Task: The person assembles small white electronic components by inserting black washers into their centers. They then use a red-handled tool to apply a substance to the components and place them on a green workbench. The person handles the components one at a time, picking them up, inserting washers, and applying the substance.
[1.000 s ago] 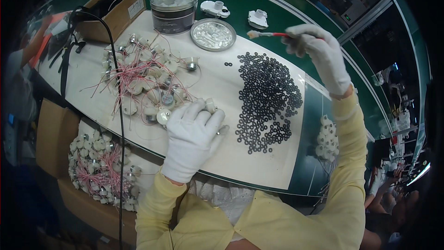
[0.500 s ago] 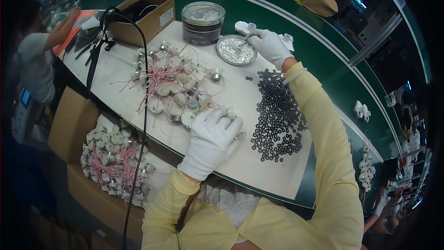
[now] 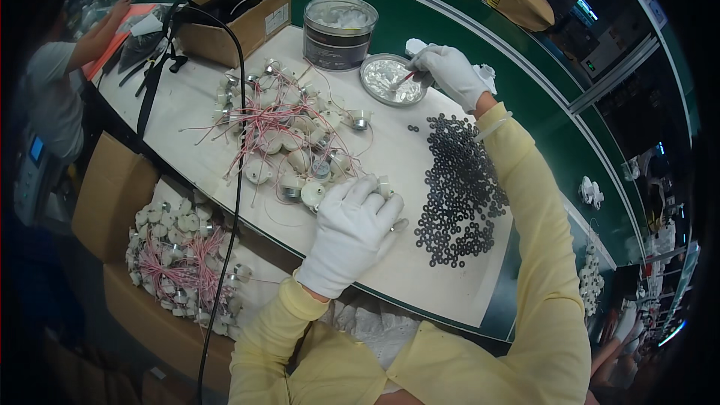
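- Right hand point(image 3: 454, 75) closed in a pinch on the red handle of a brush point(image 3: 403, 79), at the desk's point(image 3: 405, 270) far side
- Brush points down-left from the fingers, long axis slanting, tip in the round shallow dish point(image 3: 365, 88) of glossy pale paste; right hand much the nearer
- Left hand point(image 3: 349, 244) palm down, fingers curled part-closed, seemingly holding a small cream part point(image 3: 385, 186) at the fingertips; underside hidden, firmness of grip can't be told
- Cream part lies nearly straight toward the wearer from brush tip, well apart; wired motors point(image 3: 285, 127) just left, black rings point(image 3: 461, 187) to the right
- Against one second ago: brush, then raised right of the dish, is now down in it; left-hand grip looks alike; whole view shifts
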